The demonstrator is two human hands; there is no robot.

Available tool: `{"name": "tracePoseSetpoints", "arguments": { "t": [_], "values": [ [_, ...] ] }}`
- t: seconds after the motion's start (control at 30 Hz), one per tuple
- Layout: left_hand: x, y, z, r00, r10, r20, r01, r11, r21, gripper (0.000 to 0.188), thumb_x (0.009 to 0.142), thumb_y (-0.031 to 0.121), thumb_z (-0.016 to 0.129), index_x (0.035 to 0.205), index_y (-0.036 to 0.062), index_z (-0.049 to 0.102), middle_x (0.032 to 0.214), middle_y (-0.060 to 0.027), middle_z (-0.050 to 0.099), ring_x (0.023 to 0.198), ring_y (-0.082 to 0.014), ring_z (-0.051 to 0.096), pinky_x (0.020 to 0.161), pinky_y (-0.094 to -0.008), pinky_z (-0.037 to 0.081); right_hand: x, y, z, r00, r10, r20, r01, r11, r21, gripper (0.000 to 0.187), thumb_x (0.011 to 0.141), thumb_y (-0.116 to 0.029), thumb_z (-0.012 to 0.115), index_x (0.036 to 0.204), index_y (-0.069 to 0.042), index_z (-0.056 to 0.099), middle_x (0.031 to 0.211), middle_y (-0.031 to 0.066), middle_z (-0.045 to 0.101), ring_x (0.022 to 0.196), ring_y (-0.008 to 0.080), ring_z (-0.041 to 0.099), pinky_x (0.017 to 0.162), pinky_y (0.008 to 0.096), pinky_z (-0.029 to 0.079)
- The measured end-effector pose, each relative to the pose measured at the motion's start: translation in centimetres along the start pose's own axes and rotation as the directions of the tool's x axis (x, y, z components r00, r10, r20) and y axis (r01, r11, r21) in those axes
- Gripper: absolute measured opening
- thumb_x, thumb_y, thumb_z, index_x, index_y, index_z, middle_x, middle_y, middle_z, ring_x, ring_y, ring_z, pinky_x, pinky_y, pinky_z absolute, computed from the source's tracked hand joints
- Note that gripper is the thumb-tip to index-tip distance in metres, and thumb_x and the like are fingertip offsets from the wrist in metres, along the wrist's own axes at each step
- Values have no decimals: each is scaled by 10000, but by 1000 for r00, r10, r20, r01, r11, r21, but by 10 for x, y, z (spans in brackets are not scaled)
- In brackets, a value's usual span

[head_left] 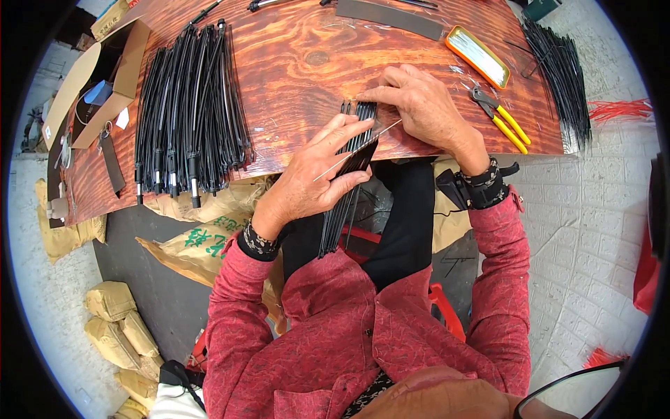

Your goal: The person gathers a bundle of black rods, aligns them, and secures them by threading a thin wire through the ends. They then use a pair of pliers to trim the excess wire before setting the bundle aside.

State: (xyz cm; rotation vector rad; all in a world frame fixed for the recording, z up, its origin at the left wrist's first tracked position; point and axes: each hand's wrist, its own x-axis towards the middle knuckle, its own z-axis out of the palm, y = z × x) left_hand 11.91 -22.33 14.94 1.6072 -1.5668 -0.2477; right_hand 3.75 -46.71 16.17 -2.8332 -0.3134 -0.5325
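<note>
My left hand (317,167) is closed around a bundle of thin black cables (336,227). The bundle's upper ends rest at the table edge and its lower ends hang over my lap. A thin, pale, straight strip (364,144) lies slantwise across the bundle, passing over my left fingers toward the right palm. My right hand (427,108) is bent over the top of the bundle, with the index finger reaching its upper ends. The right thumb and whatever those curled fingers pinch are hidden.
A large pile of black cables (188,105) lies left, beside an open cardboard box (129,66). To the right are yellow-handled pliers (504,122), an orange-rimmed tin (478,57) of thin silvery pieces and more black wires (562,77). A dark flat bar (389,17) lies farther back.
</note>
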Motion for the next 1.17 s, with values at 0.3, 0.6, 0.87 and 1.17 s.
{"name": "tracePoseSetpoints", "arguments": {
  "t": [0.3,0.6,0.87,1.17],
  "values": [
    [-1,0,1,1000,-5,-5,5,1000,-6,324,846,172,778,1083,-40,715,1443,-162,546,1348,-429,486,1072,-480,452,4,-8,-3,1000,6,21,-4,997,-81,374,810,-86,646,1156,-172,757,963,52,619,931,284,604,787,397,512],
    [-2,-4,1,1000,1,21,-1,1000,6,352,863,188,767,1134,-28,700,1454,-154,538,1365,-427,477,1097,-483,437,4,-2,3,1000,15,-1,-15,999,37,364,797,-38,639,1131,-131,751,938,71,608,932,287,606,799,399,508],
    [-3,-7,0,999,12,42,-13,1000,25,366,869,197,763,1155,-19,689,1463,-139,531,1363,-419,481,1111,-481,428,2,-1,14,999,46,-23,-43,993,109,341,807,-9,617,1121,-99,716,929,91,603,931,306,606,816,400,499],
    [-5,-7,1,992,-100,76,105,993,-54,520,876,204,763,1341,33,604,1454,-206,520,1373,-413,475,1149,-471,396,2,-7,19,993,102,-63,-95,990,105,340,814,-16,645,1139,-103,693,953,107,604,949,314,606,828,405,500]
  ]
}}
